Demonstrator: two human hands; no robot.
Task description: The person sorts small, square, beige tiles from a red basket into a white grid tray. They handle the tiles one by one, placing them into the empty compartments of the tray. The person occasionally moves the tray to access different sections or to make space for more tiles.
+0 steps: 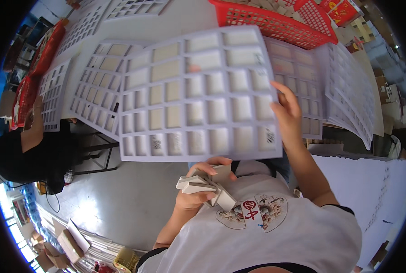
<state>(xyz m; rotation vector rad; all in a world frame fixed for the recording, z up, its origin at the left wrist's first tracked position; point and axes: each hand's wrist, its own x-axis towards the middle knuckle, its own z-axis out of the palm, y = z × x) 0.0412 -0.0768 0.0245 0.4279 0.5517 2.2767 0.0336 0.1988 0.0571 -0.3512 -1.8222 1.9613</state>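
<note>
My right hand (286,109) grips the right edge of a large white sample board (203,77), thumb and fingers closed on its rim. The board is a grid of rectangular recesses; several in its left part have beige pieces in them, others look white. A few recesses along the near row bear dark printed marks. Just below the near edge, in front of my shirt, my left hand (198,186) is closed around a loose bunch of small off-white tiles (223,198). They fan out at different angles between the thumb and fingers.
Another grid board (98,86) lies to the left, with more boards (353,91) overlapping at the right. A red plastic basket (262,22) of small pale pieces stands at the far side. At left, a person in black (30,154) sits by red baskets (27,95).
</note>
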